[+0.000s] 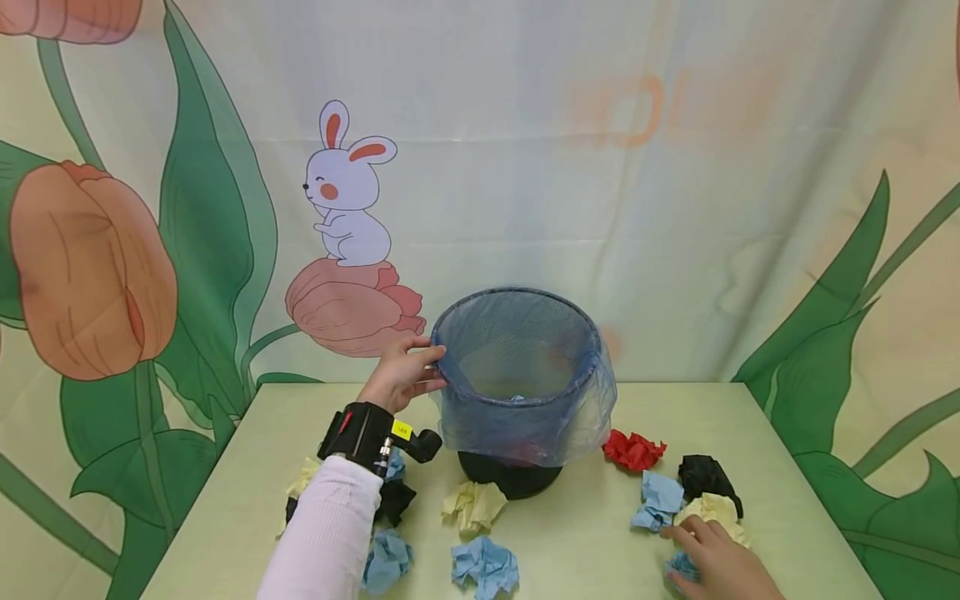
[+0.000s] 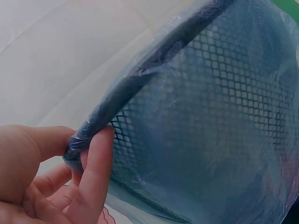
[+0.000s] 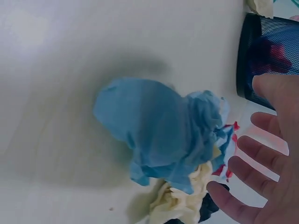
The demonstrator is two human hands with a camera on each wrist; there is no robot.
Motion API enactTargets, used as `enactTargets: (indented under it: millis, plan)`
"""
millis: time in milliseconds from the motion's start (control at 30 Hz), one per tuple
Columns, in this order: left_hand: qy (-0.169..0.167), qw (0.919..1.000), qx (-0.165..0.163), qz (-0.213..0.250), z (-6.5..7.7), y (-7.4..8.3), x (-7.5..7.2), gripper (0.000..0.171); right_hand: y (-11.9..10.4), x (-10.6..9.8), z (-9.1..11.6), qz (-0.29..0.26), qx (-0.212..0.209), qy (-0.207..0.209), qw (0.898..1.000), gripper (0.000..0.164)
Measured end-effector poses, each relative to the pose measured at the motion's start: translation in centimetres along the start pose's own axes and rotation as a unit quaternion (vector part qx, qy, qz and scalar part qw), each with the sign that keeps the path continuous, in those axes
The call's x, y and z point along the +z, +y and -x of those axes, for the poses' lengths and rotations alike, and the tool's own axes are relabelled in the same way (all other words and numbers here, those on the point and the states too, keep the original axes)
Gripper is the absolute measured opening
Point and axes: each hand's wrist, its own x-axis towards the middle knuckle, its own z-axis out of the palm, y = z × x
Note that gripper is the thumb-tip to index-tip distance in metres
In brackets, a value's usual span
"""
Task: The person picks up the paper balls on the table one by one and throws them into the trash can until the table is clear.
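A mesh wastebasket with a translucent blue bag (image 1: 525, 425) over its rim stands at the back middle of the table. My left hand (image 1: 403, 371) pinches the bag-covered rim (image 2: 126, 91) on its left side, thumb outside and a finger inside. My right hand (image 1: 723, 562) is low over the crumpled paper at the front right, fingers spread and holding nothing. Closest to it lies a crumpled blue paper (image 3: 149, 126). Just beyond are a cream paper (image 1: 712, 510), another blue paper (image 1: 660, 498), a black one (image 1: 707, 479) and a red one (image 1: 634, 451).
In front of the basket lie a cream paper ball (image 1: 474, 507) and a blue one (image 1: 485, 567). More crumpled paper, including a blue piece (image 1: 387, 560) and a black piece (image 1: 394, 500), lies beside my left forearm. A printed curtain (image 1: 487, 208) hangs behind the table.
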Motion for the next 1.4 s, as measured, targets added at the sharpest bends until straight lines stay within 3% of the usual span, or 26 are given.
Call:
enactTargets:
  millis: [300, 533, 767, 1400]
  plan:
    - [-0.001, 1.0, -0.001, 0.004, 0.1, 0.2, 0.1, 0.045, 1.2, 2.6, 0.2, 0.011, -0.093, -0.013, 0.996, 0.047]
    - [0.0, 1.0, 0.0, 0.003, 0.1, 0.3, 0.2, 0.044, 2.1, 4.2, 0.1, 0.005, -0.115, -0.017, 0.993, 0.064]
    - [-0.002, 1.0, -0.001, 0.007, 0.1, 0.3, 0.1, 0.044, 2.7, 5.4, -0.6, 0.014, -0.107, -0.02, 0.994, 0.041]
    - [0.0, 1.0, 0.002, 0.007, 0.2, 0.0, -0.1, 0.044, 2.7, 5.9, -1.7, 0.049, -0.076, 0.016, 0.996, 0.019]
